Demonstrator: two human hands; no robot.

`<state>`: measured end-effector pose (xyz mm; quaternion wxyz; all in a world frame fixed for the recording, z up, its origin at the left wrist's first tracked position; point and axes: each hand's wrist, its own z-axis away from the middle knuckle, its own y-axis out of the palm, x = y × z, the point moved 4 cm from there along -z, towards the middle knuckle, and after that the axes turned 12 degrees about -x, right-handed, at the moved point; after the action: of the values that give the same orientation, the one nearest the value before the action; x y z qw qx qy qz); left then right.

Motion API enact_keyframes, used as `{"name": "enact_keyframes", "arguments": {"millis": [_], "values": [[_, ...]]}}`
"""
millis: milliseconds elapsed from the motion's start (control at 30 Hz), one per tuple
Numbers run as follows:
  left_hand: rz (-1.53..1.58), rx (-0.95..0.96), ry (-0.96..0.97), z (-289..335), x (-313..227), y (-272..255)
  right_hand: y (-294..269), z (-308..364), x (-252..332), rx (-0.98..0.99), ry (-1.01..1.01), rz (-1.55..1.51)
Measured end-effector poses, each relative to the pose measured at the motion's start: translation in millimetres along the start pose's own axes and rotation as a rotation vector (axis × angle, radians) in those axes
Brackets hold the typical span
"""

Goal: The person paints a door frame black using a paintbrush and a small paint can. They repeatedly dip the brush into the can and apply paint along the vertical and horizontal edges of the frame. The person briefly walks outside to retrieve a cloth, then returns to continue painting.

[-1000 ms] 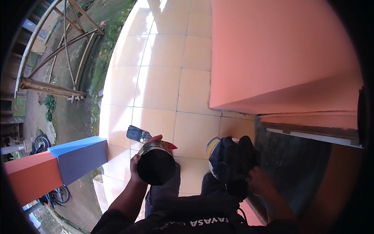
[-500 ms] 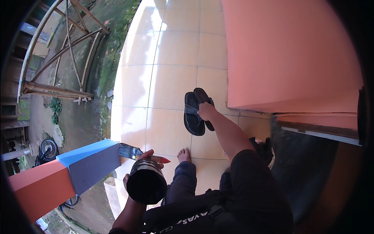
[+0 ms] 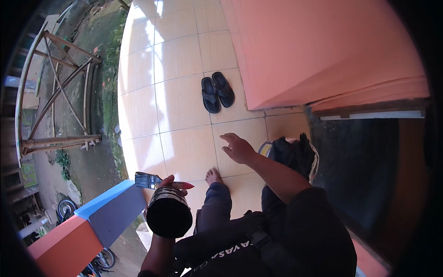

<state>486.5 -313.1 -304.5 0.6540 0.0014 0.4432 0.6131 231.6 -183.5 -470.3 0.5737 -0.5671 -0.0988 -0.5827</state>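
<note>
A paint can [image 3: 167, 194], dark inside and streaked on its outer wall, is held in my left hand [image 3: 166, 182]. The same hand also grips a paintbrush [image 3: 152, 181] with dark bristles and a red-tipped handle, lying across the can's far side. My right hand [image 3: 239, 148] is empty, fingers apart and reaching forward above the tiles. Beyond it, a pair of black sandals [image 3: 218, 92] rests side by side on the floor.
At the left, a low wall [image 3: 117, 214] has blue-grey and coral sections. A coral wall [image 3: 323, 51] stands at the right. Near my right forearm sits a bucket with dark cloth [image 3: 293, 154] over it. Bamboo framing [image 3: 62, 138] and a motorcycle [image 3: 67, 208] are outside, left.
My right hand has let go of the sandals and drawn back toward me. They now lie on the tiles. My left hand keeps the can and brush.
</note>
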Motion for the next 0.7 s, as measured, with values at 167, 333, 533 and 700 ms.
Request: {"name": "enact_keyframes", "arguments": {"millis": [167, 333, 533, 700], "values": [[-0.268, 0.042, 0.046, 3.2, 18.5, 88.4, 1.3, 183.8, -51.5, 0.040, 0.172, -0.017], [-0.392, 0.144, -0.092, 3.8, 55.8, 177.2, -59.8, 278.5, -141.2, -0.447, 0.396, 0.023], [-0.553, 0.417, -0.172, 10.7, 132.3, 259.0, -130.4, 333.8, -278.6, -0.748, 0.949, 0.014], [-0.794, 0.589, -0.184, 29.5, 185.7, 331.7, -110.6, 387.7, -307.2, -0.377, 0.584, 0.160]]}}
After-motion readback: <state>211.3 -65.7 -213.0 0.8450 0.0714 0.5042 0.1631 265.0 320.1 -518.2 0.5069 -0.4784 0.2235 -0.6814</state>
